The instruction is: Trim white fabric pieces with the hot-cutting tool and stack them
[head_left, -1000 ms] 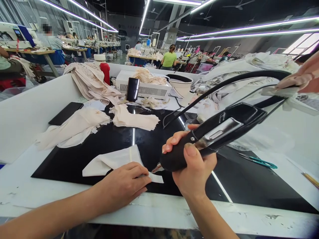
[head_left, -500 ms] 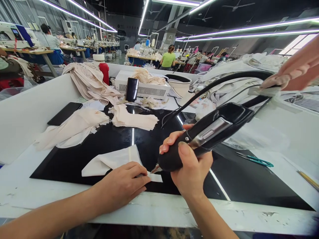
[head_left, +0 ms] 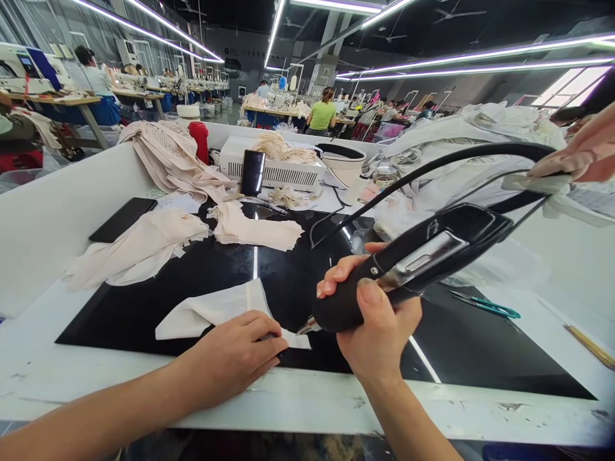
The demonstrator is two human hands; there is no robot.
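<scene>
My right hand [head_left: 379, 320] is wrapped round a thick black corded handheld tool [head_left: 418, 262], whose metal tip [head_left: 307, 326] meets or hovers just over the end of a white fabric piece [head_left: 221, 307]; contact I cannot tell. The fabric lies on a black board [head_left: 158, 320], one narrow end reaching right past my fingers. My left hand [head_left: 240, 352] has its fingers bunched together and pressed on that fabric, close to the tip. At the upper right another person's hand [head_left: 576, 160] grips the tool's cable [head_left: 446, 157] by a whitish wrapping.
Beige fabric stacks [head_left: 254, 227] and a black phone [head_left: 122, 219] lie towards the back. Behind them stand an upright phone [head_left: 253, 173] and a vented white box [head_left: 230, 168]. Teal-handled snips [head_left: 490, 306] and a yellow-handled tool [head_left: 590, 346] lie right. White side walls border the table.
My right hand and the tool have shifted a little to the right, the tip moving along the fabric's end. The other person's hand and the cable have also moved right. My left hand stays.
</scene>
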